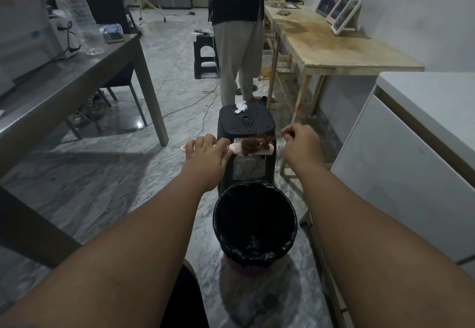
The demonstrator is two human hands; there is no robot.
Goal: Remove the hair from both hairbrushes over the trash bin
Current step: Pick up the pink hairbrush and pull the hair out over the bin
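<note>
Pink plastic forms the hairbrush (pixel 253 149), which is held level in the air, handle to the left and bristles facing up and away from the camera. A thick clump of brown hair (pixel 255 143) sits tangled in the bristles toward the far end of the head, while the bristles nearest the handle stand bare. The left hand (pixel 205 151) is closed around the handle, whose rounded end pokes out past the knuckles. The right hand (pixel 300 142) sits just beyond the tip of the brush, fingers curled in and thumb and forefinger pinched together; a thin wisp of hair stretches from the clump toward that pinch, though whether the fingertips actually clamp it is too small to tell.

Below and nearer the camera stands the trash bin (pixel 254 224), lined with a black bag, its pink base showing at the bottom. The brush hangs over the far edge of the bin, in front of a black plastic stool (pixel 245 127) that carries a crumpled white tissue (pixel 240 107). Marble floor (pixel 128 173) spreads around. A grey table (pixel 77 78) stands to the left, a wooden table (pixel 326 42) to the right, and another person stands behind the stool.
</note>
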